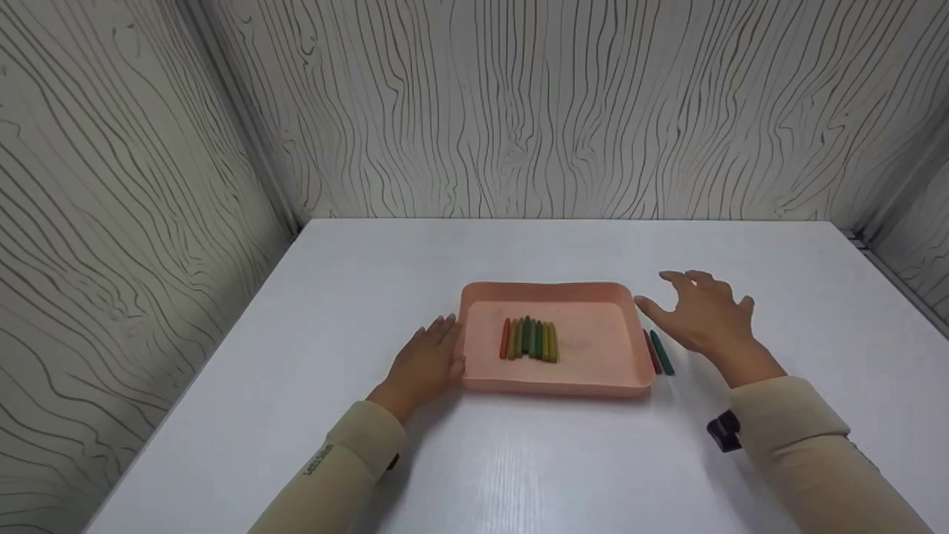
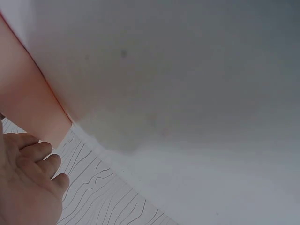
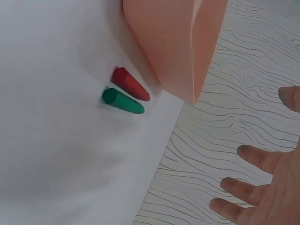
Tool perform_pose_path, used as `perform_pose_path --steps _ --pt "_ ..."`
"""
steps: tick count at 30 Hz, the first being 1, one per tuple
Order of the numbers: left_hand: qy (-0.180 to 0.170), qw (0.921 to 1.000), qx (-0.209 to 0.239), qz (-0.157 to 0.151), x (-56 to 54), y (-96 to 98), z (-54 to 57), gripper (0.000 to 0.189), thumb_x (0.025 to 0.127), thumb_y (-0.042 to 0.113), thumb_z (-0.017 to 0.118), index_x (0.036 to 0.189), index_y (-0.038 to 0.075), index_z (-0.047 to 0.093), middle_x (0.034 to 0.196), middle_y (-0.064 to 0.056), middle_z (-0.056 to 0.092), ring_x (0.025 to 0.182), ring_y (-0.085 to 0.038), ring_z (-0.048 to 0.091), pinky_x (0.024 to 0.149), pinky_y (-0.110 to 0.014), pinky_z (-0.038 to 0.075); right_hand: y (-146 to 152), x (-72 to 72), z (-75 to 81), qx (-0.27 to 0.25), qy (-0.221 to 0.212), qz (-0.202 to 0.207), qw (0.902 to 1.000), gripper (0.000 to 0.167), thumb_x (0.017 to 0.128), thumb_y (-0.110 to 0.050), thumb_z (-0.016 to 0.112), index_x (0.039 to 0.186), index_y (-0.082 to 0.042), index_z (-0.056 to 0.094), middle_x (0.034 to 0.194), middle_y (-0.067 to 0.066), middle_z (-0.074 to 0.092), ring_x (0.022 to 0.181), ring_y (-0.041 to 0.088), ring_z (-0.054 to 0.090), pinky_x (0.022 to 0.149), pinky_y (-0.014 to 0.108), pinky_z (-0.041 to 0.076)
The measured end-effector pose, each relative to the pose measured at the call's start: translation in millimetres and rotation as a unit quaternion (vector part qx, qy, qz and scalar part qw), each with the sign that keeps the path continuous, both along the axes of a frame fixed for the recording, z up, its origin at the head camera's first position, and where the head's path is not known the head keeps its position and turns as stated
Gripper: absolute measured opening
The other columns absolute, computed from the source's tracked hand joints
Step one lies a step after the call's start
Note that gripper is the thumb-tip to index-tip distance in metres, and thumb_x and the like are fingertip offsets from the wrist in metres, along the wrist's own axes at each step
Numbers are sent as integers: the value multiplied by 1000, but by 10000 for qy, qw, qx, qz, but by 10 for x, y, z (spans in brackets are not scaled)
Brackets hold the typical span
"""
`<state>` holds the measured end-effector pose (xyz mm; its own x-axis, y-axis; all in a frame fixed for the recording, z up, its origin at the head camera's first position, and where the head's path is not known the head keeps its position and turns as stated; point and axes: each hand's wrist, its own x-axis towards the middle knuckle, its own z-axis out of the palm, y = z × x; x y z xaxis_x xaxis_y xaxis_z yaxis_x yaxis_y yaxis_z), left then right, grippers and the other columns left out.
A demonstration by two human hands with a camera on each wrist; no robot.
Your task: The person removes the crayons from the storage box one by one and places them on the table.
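Your left hand point(image 1: 424, 363) is resting against the tray's point(image 1: 563, 388) left edge, fingers together, likely bracing it. Your right hand point(image 1: 704, 315), spread, is hovering off the right edge near red crayon point(image 3: 131, 85), green crayon point(image 3: 124, 101); crayon row point(image 1: 528, 340) is sitting inside.

This looks booth-like: line-patterned walls point(image 1: 519, 111) around a white table point(image 1: 549, 460).

here we have a smooth, plastic-looking tray point(image 1: 597, 341) with a soft sheen, waxy-looking crayons point(image 1: 527, 337), a smooth, slightly glossy table point(image 1: 519, 460), matt cloth sleeves point(image 1: 789, 415), and a matt, wood-grain-patterned wall point(image 1: 519, 111)!
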<state>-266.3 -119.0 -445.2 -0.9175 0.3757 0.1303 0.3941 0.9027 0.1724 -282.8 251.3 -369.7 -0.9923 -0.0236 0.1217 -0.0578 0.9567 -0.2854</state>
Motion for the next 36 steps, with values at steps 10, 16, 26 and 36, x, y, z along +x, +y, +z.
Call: perform_pose_path --steps 10,16,26,36 --pt "-39 9999 -88 29 16 -2 -11 56 98 27 42 145 -2 35 149 -15 35 139 -29 29 112 -44 24 -304 -39 -6 47 56 357 9993 82 88 -68 38 141 -5 43 141 30 35 125 54 30 91 75 19" --pt "-171 9998 -53 67 26 9 0 56 98 27 40 146 -2 34 150 -14 33 139 -28 27 112 -43 22 -473 -59 -61 77 -20 546 9985 79 89 -65 42 142 -6 43 141 27 35 125 52 32 91 73 22" --pt "-145 9999 28 26 18 7 7 56 98 27 40 146 -2 33 150 -14 33 139 -29 27 113 -43 22 -673 -77 -229 82 15 740 9972 73 89 -60 46 140 -8 47 139 24 42 121 49 40 88 69 31" --pt "11 10000 -49 11 11 5 13 56 98 27 41 145 -2 35 149 -15 35 138 -29 29 112 -44 24 -830 -108 -362 27 -273 760 9967 69 89 -54 51 138 -5 48 137 25 44 121 49 41 91 71 29"
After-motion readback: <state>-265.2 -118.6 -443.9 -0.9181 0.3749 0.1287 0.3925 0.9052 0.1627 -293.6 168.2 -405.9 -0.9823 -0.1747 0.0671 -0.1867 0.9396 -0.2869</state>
